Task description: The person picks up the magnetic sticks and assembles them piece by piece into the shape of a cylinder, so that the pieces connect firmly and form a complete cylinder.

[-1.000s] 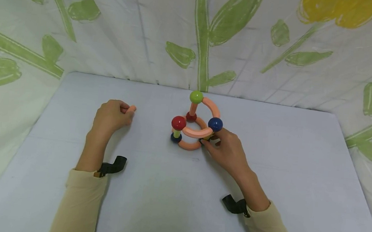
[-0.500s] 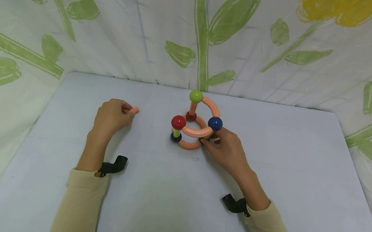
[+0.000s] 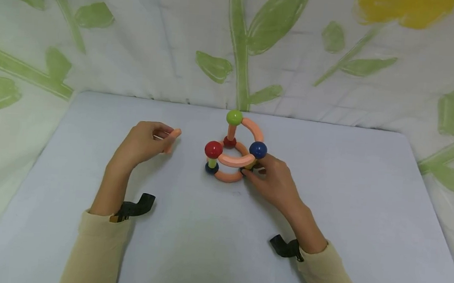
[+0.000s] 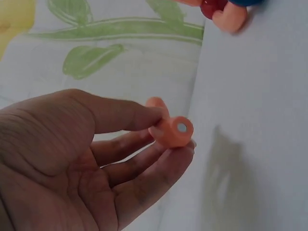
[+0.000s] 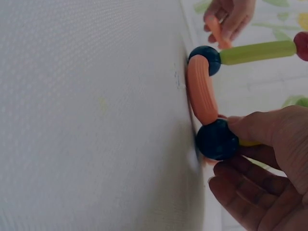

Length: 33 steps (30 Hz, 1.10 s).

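Observation:
My left hand [image 3: 144,144] pinches an orange curved magnetic rod [image 4: 174,133] between thumb and fingers, raised left of the structure. A pale metal spot shows in the rod's end in the left wrist view. On the table stands a structure of magnetic balls and rods, with a green ball [image 3: 234,117], a red ball [image 3: 213,150] and a blue ball [image 3: 258,149] on top. Curved orange rods join its balls. My right hand [image 3: 277,181] pinches the dark blue ball [image 5: 218,139] at its lower right corner. An upright yellowish rod above that ball is partly hidden by my fingers.
The white tabletop [image 3: 211,238] lies under both hands. Behind it hangs a pale cloth [image 3: 137,54] painted with green leaves and a yellow flower. Black wrist cameras [image 3: 139,205] sit on both forearms, close over the table.
My left hand has moved right, toward the structure, and turned the orange rod so more of it shows. My right hand keeps its hold at the lower corner. The head view has shifted slightly.

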### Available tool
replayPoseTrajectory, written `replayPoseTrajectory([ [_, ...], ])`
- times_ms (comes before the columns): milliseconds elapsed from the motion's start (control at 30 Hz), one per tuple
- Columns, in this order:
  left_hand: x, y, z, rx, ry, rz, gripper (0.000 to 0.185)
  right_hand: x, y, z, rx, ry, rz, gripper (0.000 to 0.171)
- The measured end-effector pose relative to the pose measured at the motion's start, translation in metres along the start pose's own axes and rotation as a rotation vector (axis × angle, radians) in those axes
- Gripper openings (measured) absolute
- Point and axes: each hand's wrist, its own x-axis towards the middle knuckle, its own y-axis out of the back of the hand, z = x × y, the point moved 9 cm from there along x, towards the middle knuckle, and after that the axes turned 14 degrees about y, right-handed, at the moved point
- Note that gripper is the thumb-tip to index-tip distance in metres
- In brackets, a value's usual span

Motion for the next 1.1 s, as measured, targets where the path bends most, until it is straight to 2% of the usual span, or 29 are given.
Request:
replayPoseTrajectory([
  [100,-0.004,-0.002,0.008,-0.014,-0.025,-0.029,0.077,0.001,-0.004,0.000,0.006,-0.004,-0.010,0.027],
  [233,-0.009,-0.001,0.025,-0.059,-0.075,-0.036,0.073,0.003,-0.007,-0.001,0.007,-0.007,-0.019,0.026],
  [433,-0.018,0.006,0.059,-0.178,-0.141,-0.017,0.061,0.002,-0.008,-0.003,0.013,-0.001,-0.027,0.026],
  [533,-0.025,0.008,0.072,-0.204,-0.172,0.002,0.054,0.002,-0.008,-0.005,0.018,0.006,-0.032,0.027],
  [800,-0.051,0.014,0.084,-0.146,-0.213,0.112,0.043,-0.001,-0.002,-0.011,0.007,0.040,-0.036,0.027],
  [933,-0.054,0.012,0.089,-0.188,-0.218,0.082,0.043,-0.003,0.003,-0.012,0.013,0.042,-0.026,0.028],
  [1100,-0.051,0.004,0.096,-0.164,-0.244,0.049,0.039,-0.005,0.004,-0.012,0.020,0.036,-0.023,0.029],
])
